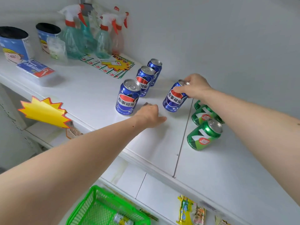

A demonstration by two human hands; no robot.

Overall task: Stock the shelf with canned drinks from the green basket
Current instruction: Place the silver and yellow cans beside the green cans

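Three blue cola cans stand in a row on the white shelf (90,95): front can (127,97), middle can (144,80), back can (155,69). My right hand (194,86) grips a fourth blue can (175,99) by its top, tilted just above the shelf to the right of the row. My left hand (150,116) rests on the shelf between the front can and the held can, fingers relaxed, holding nothing. Green cans stand further right, the nearest green can (204,135) in front and another green can (203,116) behind it. The green basket (90,207) sits below at the bottom edge.
Spray bottles (73,38), two blue tubs (14,44), a flat box (35,69) and a printed sheet (110,65) occupy the shelf's back left. A yellow star tag (43,112) hangs on the shelf edge. Snack packets (190,211) lie on the lower shelf.
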